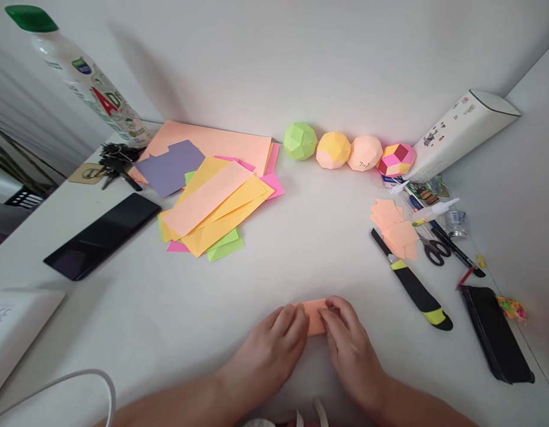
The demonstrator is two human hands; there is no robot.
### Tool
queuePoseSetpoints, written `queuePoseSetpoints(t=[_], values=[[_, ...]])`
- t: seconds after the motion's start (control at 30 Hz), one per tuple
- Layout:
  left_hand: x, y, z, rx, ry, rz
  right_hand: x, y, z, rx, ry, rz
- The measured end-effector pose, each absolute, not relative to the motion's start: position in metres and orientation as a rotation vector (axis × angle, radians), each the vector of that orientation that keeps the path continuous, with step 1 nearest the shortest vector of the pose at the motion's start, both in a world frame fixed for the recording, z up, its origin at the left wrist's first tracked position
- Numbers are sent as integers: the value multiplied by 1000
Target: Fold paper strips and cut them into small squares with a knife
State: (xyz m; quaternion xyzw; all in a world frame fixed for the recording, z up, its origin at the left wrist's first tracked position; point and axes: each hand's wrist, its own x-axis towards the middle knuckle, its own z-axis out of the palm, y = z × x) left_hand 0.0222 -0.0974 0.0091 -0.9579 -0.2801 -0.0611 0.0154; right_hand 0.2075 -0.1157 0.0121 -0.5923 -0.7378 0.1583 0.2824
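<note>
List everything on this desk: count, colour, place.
folded paper piece: 1, orange, near edge, under both hands
paper sheets: one pile, orange, yellow, purple, pink, green, left of centre
paper balls: 4, green, yellow, orange, pink-yellow, row by wall
paper scraps: small heap, orange, right
utility knife: 1, black-yellow, right
scissors: 1, black, beside scraps
phone: 1, black, left
keys: 1 bunch, dark, far left
bottle: 1, white, green cap, far left
left hand: 1, on piece's left
right hand: 1, on its right

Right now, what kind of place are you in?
Probably a paper-craft desk, maybe at home. Coloured paper sheets lie piled, four folded paper balls sit by the wall, and the left hand and right hand press a small orange paper.
</note>
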Motion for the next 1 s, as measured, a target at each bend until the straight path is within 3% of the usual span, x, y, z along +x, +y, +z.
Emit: queuePoseSetpoints(t=[0.3, 0.63, 1.0], values=[[24, -97, 9, -2955, -890, -209, 204, -114, 16, -1642, -1961, 455], [24, -99, 11, -2966, -925, -139, 202, -112, 19, -1748, -1788, 741], [24, -99, 6, -2925, -921, -291, 197, -108, 29, -1882, -1596, 935]])
